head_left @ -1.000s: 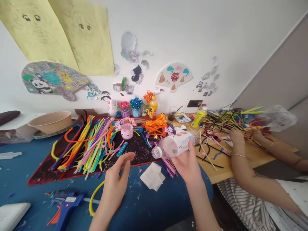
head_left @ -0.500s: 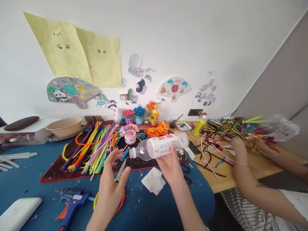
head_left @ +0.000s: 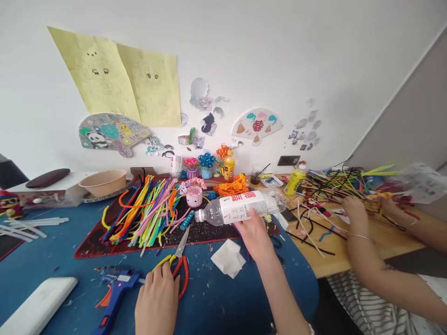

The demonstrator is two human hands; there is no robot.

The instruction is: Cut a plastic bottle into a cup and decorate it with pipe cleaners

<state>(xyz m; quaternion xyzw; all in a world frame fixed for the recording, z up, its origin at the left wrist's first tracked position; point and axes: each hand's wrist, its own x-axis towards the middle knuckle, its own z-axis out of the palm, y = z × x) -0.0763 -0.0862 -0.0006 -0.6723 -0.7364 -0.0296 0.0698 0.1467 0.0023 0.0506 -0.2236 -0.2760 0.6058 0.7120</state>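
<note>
A clear plastic bottle [head_left: 244, 207] with a white and red label lies on its side in the air, its neck pointing left. My right hand [head_left: 253, 232] holds it from below, fingers partly hidden behind it. Down on the blue table, my left hand [head_left: 159, 295] has its fingers curled over the yellow handle of a pair of scissors [head_left: 182, 244]. The blades point away from me and the red handle loop shows beside my fingers. A blue hot glue gun [head_left: 117, 291] lies left of that hand. Between my arms sits a crumpled white tissue [head_left: 228, 258].
Pipe cleaners [head_left: 150, 209] are heaped on a dark mat [head_left: 85, 249]. Behind stand a pink pot [head_left: 194, 197], pipe-cleaner flowers [head_left: 206, 160] and a juice bottle [head_left: 229, 167]. On the right, a co-worker's arms [head_left: 370, 260] reach over a wooden table [head_left: 314, 265].
My left hand has come down from beside the bottle's neck to the scissors and closed at their handle. The bottle stays in my right hand. The view has shifted slightly left.
</note>
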